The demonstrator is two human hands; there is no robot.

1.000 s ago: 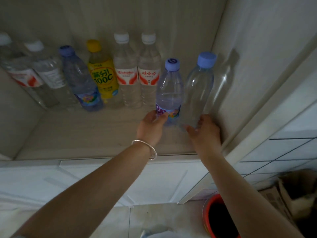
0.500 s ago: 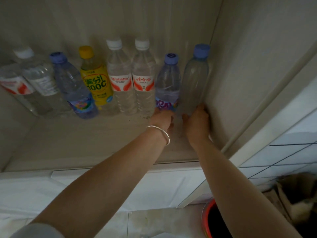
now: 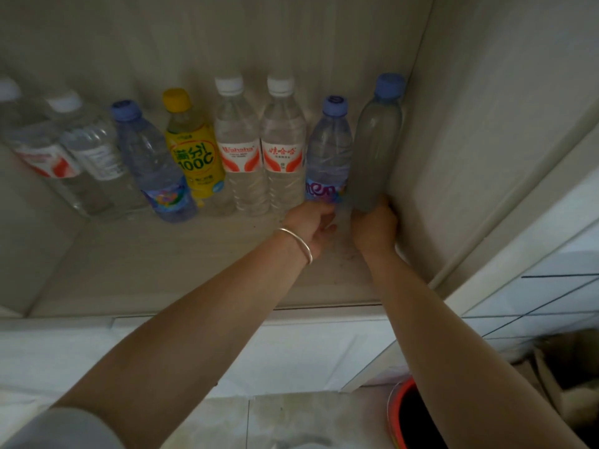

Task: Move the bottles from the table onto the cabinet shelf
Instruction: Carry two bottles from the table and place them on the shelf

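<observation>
Reaching deep into the cabinet, both hands are down at the base of the last two bottles on the shelf [image 3: 194,270]. Right hand [image 3: 374,226] is curled round the foot of the plain blue-capped bottle [image 3: 377,150], which stands upright tight against the cabinet's right wall [image 3: 470,140]. Left hand [image 3: 311,222], a silver bangle [image 3: 298,243] on its wrist, has its fingers curled at the bottom of the purple-labelled bottle [image 3: 329,157], just beside the plain one; whether it truly grips I cannot tell. Leftward the row runs on along the back: two white-capped, red-labelled bottles [image 3: 262,150], a yellow bottle [image 3: 191,150], another blue-capped bottle [image 3: 152,160], then two clear ones [image 3: 74,150] at the far left. Down below, a red bucket [image 3: 393,416] sits on the floor.
</observation>
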